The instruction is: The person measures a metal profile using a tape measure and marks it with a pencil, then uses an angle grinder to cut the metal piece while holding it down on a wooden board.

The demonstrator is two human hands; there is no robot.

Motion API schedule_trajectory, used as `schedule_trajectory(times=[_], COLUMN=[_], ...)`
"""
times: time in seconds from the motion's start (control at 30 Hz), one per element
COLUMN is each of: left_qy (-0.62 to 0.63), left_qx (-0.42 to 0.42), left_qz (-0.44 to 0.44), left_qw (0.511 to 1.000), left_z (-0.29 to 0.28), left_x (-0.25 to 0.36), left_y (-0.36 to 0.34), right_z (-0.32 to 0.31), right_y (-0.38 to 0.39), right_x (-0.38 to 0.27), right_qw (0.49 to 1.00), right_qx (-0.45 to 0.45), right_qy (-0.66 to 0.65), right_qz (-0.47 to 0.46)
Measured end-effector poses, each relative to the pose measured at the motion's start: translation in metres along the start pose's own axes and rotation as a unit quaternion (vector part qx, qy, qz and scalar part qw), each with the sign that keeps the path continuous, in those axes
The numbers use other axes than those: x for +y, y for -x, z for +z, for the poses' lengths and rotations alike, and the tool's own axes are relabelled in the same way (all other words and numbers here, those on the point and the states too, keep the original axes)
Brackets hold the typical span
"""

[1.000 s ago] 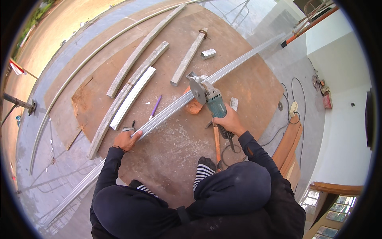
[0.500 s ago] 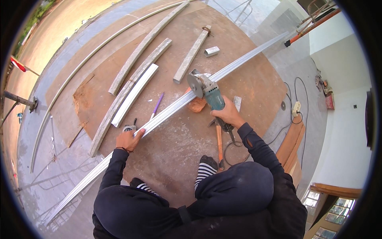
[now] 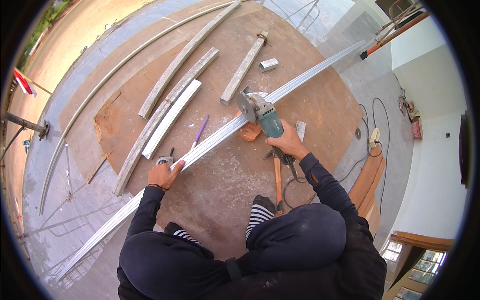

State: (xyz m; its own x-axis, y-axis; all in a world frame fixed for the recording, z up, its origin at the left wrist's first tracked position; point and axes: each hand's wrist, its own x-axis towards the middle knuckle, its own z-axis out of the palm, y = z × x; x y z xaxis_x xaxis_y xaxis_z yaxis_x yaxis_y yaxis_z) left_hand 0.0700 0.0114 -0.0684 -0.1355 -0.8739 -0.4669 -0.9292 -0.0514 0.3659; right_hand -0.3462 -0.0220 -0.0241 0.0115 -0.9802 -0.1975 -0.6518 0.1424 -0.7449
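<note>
A long white ribbed metal profile (image 3: 216, 139) runs diagonally from the lower left to the upper right. My left hand (image 3: 164, 175) is closed round it, thumb on top. In my right hand (image 3: 290, 142) is a teal angle grinder (image 3: 270, 123), gripped by its body. Its disc (image 3: 245, 106) stands at the profile's edge; I cannot tell whether it cuts in. Beneath the profile, close to the disc, lies an orange brick piece (image 3: 249, 131). A tape measure (image 3: 164, 159) rests beside my left hand, and a purple pencil or marker (image 3: 200, 131) lies beyond the profile.
A hammer (image 3: 278, 182) lies between my right foot and the grinder's cord. Several grey bars (image 3: 172, 87) and a short white profile (image 3: 172, 120) lie on the brown board (image 3: 295, 165). To the right, a socket block (image 3: 374, 137) with cables sits by wooden planks (image 3: 367, 172).
The whole picture has shifted very slightly. My hands, the grinder and the profile keep practically the same places relative to each other.
</note>
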Motion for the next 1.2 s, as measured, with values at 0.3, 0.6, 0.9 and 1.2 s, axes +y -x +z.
schedule_trajectory(times=[0.3, 0.6, 0.9, 1.2], left_qy=[0.011, 0.000, -0.003, -0.009], left_qx=[0.004, 0.007, 0.010, -0.003], left_qz=[-0.003, 0.002, -0.001, -0.010], left_qw=[1.000, 1.000, 1.000, 1.000], left_z=[-0.002, 0.001, 0.002, 0.002], left_x=[0.003, -0.002, -0.002, -0.001], left_y=[0.002, 0.000, -0.001, -0.002], right_z=[0.002, 0.000, -0.001, -0.003], right_y=[-0.001, 0.004, 0.008, 0.015], right_x=[0.005, 0.006, 0.017, 0.020], right_qw=[1.000, 1.000, 1.000, 1.000], right_qx=[0.005, 0.009, -0.008, -0.015], right_qy=[0.010, 0.004, -0.004, -0.003], right_qz=[-0.011, -0.021, -0.013, -0.010])
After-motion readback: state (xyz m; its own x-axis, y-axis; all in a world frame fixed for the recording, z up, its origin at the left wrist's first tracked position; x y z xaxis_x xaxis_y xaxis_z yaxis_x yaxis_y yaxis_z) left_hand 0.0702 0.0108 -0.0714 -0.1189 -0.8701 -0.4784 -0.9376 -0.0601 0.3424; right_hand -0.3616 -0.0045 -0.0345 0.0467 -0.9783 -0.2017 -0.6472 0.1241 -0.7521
